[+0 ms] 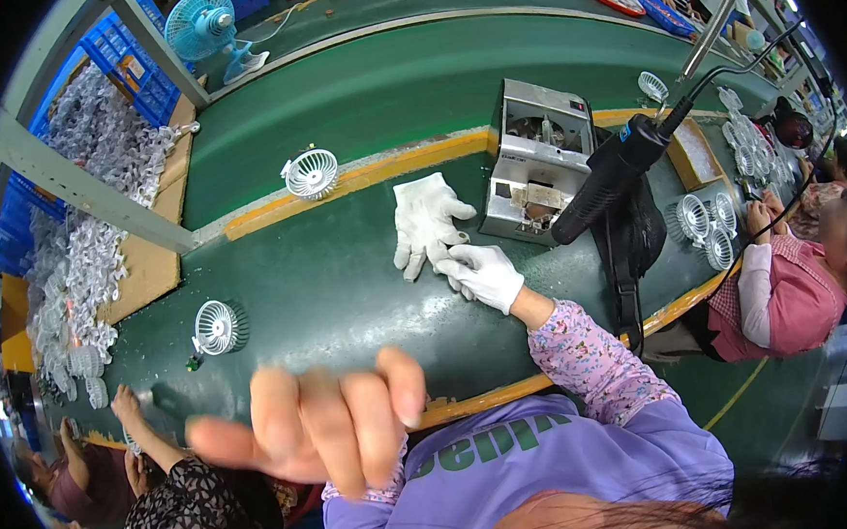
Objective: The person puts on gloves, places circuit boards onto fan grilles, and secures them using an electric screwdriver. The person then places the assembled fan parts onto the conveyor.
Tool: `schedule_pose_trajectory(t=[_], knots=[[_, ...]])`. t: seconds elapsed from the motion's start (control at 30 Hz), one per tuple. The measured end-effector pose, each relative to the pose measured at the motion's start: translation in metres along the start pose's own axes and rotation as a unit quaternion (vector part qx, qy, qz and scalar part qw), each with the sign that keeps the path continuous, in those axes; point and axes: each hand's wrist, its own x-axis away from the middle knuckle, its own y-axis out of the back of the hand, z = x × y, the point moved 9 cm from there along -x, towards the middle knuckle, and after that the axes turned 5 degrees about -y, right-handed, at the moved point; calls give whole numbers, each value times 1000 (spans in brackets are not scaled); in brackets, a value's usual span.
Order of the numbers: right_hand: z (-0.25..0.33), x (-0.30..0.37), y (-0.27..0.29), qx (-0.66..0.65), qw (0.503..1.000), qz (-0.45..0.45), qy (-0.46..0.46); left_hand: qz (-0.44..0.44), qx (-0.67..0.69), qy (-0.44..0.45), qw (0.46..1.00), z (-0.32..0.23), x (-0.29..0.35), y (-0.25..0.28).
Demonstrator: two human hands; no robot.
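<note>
My left hand (317, 421), bare and slightly blurred, is raised close to the camera, its fingers loosely bent and apart with nothing in them. A white knitted glove covers my right hand (485, 277), which rests at the table's middle. Its fingers are closed at the lower right edge of a loose white glove (425, 216) that lies flat on the green table (347, 279). One round white slotted fan cage (312, 173) sits beyond on the wooden ledge. Another fan cage (216, 328) lies to the left on the table.
A metal box-shaped machine (538, 156) and a black handheld tool (612, 175) on a cable stand right of the gloves. Clear plastic parts (99, 187) are heaped at left, near a blue fan (203, 26). Co-workers sit on both sides; several fan cages (694, 217) lie at right.
</note>
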Motion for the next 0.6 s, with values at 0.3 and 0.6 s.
schedule_pose_trajectory(t=[0.3, 0.6], knots=[[8, 10, 9, 177, 982, 15, 61, -273, -261, 47, 925, 53, -11, 144], [70, 50, 26, 201, 924, -73, 317, -28, -818, 213, 533, 98, 53, 226]])
